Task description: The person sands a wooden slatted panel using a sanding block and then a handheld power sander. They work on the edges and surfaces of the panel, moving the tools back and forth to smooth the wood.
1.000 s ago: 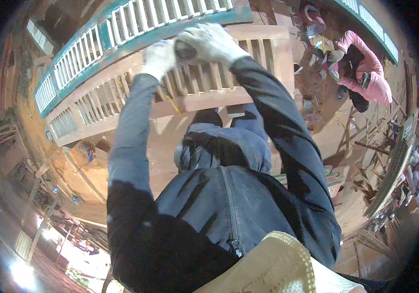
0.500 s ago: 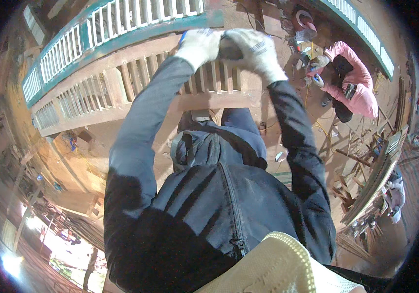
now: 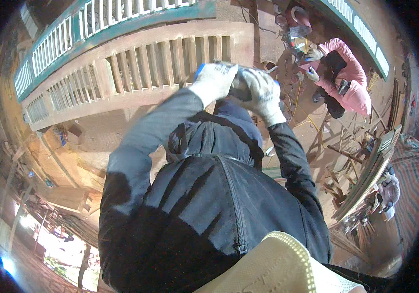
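Both my hands wear whitish work gloves and sit close together over the near right part of a bare wooden slatted panel [image 3: 85,113]. My left hand [image 3: 215,80] has its fingers closed, with a blue patch on the glove. Beside it, my right hand [image 3: 263,95] is curled too. Between them shows a dark grey rounded thing [image 3: 239,89], mostly covered by the gloves, so its kind is unclear. Whether it touches the panel's near rail is hidden by my hands. The panel's slats run in sections between plain wooden rails.
Just beyond lies a teal-framed panel with white slats [image 3: 141,20]; another teal and white panel [image 3: 358,31] stands at far right. A co-worker in pink [image 3: 348,78] crouches at the right, gloved hands near a small object. Cables [image 3: 307,117] and wood scraps [image 3: 339,188] litter the floor.
Both hands have come toward my body, from over the panel's slats to its near side, keeping together around the dark thing. The view has shifted slightly.
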Demonstrator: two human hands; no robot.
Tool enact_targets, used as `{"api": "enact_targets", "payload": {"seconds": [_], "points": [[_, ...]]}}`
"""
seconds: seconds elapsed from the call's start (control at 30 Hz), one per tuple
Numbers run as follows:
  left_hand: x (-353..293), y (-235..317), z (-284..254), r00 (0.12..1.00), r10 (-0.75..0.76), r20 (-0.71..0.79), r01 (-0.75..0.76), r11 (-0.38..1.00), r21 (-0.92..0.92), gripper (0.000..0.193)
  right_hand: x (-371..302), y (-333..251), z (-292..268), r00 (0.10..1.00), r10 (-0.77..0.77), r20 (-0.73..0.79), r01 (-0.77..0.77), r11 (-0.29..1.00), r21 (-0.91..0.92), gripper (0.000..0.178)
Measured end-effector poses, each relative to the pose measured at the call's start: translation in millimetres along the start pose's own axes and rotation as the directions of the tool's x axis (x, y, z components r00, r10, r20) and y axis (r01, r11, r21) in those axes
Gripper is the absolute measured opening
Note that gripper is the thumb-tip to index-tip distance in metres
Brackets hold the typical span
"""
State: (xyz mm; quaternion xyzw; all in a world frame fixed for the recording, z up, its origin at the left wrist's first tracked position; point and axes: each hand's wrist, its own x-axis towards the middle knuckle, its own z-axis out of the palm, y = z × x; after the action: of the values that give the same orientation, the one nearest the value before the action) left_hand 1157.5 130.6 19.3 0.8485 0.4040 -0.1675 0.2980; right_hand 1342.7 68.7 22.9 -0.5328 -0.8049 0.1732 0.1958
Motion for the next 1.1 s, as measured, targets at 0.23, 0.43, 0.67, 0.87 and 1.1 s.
{"api": "enact_targets", "payload": {"seconds": [0.23, 0.43, 0.67, 0.87, 1.1], "points": [[11, -14, -23, 0.971, -0.173, -0.166, 0.161, 0.984, -0.081, 0.040, 62, 39, -2, 0.977, -0.193, 0.091, 0.198, 0.979, -0.053, 0.076], [75, -41, -68, 0.880, -0.373, -0.296, 0.375, 0.926, -0.050, 0.030, 170, 82, -30, 0.936, -0.295, 0.191, 0.313, 0.947, -0.076, 0.063], [71, -38, 5, 0.944, -0.326, -0.059, 0.200, 0.702, -0.684, 0.065, 146, 73, -16, 0.917, -0.351, -0.192, 0.321, 0.932, -0.171, 0.050], [-28, 13, 29, 0.862, -0.472, 0.184, 0.479, 0.641, -0.600, 0.096, 56, 1, 17, 0.971, -0.114, -0.212, 0.153, 0.972, 0.176, 0.029], [-6, -5, 9, 0.813, -0.565, 0.139, 0.517, 0.592, -0.618, 0.059, 101, 24, 19, 0.961, -0.141, -0.239, 0.190, 0.962, 0.197, 0.032]]}}
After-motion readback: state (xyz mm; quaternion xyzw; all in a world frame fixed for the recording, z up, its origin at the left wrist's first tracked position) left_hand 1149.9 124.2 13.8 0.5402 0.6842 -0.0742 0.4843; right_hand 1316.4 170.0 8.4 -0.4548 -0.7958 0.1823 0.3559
